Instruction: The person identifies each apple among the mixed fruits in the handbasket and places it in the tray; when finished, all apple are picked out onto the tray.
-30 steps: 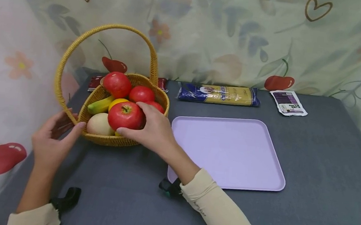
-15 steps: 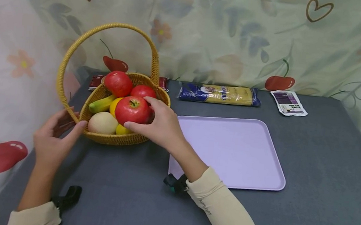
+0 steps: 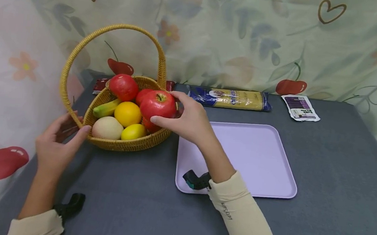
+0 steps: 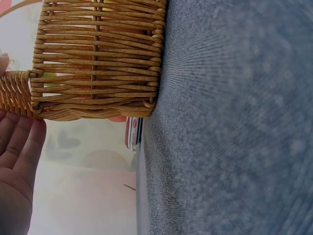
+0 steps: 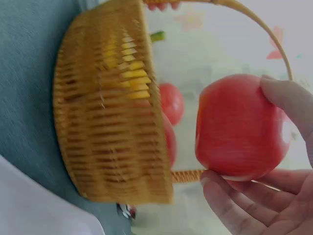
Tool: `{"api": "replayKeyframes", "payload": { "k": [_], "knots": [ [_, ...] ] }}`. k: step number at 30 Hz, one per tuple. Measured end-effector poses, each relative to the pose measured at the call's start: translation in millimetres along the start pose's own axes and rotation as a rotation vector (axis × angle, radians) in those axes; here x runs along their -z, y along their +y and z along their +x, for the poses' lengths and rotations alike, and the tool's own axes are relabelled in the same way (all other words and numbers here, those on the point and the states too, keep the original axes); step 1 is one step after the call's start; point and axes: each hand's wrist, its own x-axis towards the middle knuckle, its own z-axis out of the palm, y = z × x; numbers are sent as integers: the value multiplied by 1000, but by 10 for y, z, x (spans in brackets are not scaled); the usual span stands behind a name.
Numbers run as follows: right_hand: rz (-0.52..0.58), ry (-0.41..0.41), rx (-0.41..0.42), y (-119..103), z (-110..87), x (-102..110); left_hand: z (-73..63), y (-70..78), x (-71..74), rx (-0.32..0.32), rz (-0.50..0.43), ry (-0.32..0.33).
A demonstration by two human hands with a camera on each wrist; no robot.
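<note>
A red apple [image 3: 158, 105] is gripped between the thumb and fingers of my right hand [image 3: 193, 121], raised over the right side of the wicker basket [image 3: 131, 145]. In the right wrist view the apple [image 5: 239, 129] hangs apart from the basket wall. My left hand [image 3: 54, 148] holds the basket at the left foot of its tall handle [image 3: 65, 83], thumb in front and fingers behind. Inside the basket lie an orange [image 3: 127, 114], a lemon [image 3: 134, 131], a pale round fruit [image 3: 107, 128], a banana [image 3: 106, 108] and more red fruit [image 3: 123, 87], partly hidden behind the held apple.
A lilac tray [image 3: 256, 158] lies right of the basket, below my right forearm. Along the back stand a long pasta packet [image 3: 229, 98] and a purple-white pouch [image 3: 300, 108]. Red packets [image 3: 100, 86] show behind the basket. A patterned curtain [image 3: 216, 40] hangs behind the table.
My right hand has lifted the apple and carried it to the right and slightly back, uncovering the orange and lemon. My left hand stays at the basket handle.
</note>
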Motion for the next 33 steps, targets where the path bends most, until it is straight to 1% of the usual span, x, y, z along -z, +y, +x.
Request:
{"api": "replayKeyframes", "payload": {
  "k": [3, 7, 16, 22, 28, 33],
  "knots": [
    [10, 10, -19, 32, -1, 109, 1, 3, 0, -2, -5, 3],
    [24, 8, -53, 134, 13, 249, 3, 7, -4, 0, -12, 2],
    [-39, -34, -103, 346, 61, 500, -8, 4, -10, 20, -34, 5],
    [-151, -100, -101, 488, 88, 598, -7, 8, -14, 8, -46, 13],
    [-180, -171, -82, 677, 123, 645, -3, 12, -16, -2, -50, 12],
    [-188, -226, -115, 776, 125, 664, -3, 9, -15, 4, -46, 12]
  ]
}}
